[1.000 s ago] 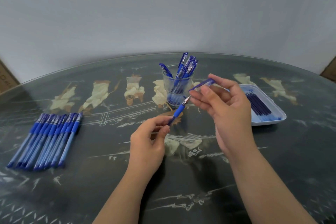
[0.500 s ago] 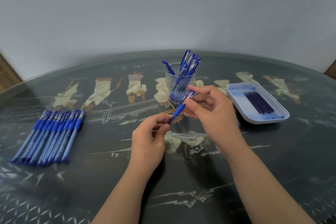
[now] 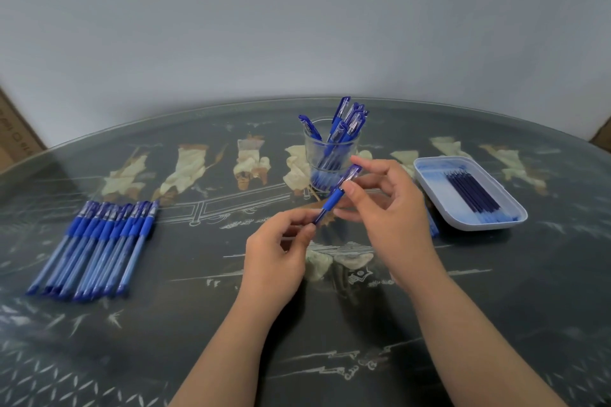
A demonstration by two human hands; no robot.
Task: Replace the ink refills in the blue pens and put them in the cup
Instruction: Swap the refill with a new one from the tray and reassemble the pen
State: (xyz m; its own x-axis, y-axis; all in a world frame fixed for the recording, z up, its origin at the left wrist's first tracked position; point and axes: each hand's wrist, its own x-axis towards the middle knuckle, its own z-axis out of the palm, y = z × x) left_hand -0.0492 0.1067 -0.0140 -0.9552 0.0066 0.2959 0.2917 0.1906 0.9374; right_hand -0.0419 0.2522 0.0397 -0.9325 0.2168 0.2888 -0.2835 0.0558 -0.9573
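A plain grey wall (image 3: 297, 26) fills the upper half of the view and meets the curved far edge of a dark, glass-topped table (image 3: 496, 324) with pale inlaid figures. A cardboard box (image 3: 13, 135) shows at the left border. Both forearms enter from the near edge and converge at the table's centre, above the surface. A row of blue pens (image 3: 99, 241) lies flat on the left, packed side by side, well apart from the left hand (image 3: 274, 254); a broad band of dark tabletop separates them. A white tray (image 3: 469, 226) sits on the right, near the right hand (image 3: 393, 208), and holds a bundle of dark ink refills (image 3: 472, 192) lying parallel toward its right wall. A clear glass cup (image 3: 317, 155) stands upright beyond the hands, near the far edge, with several blue pens (image 3: 344, 122) leaning inside it. The pen being worked on (image 3: 334, 200) is held in the air, tilted, just in front of the cup and between the two hands. The left hand pinches its lower end between thumb and forefinger, with the other fingers curled. The right hand pinches its upper, capped end between thumb and fingertips. A further strip of blue shows on the table between the right hand and the tray, mostly hidden.
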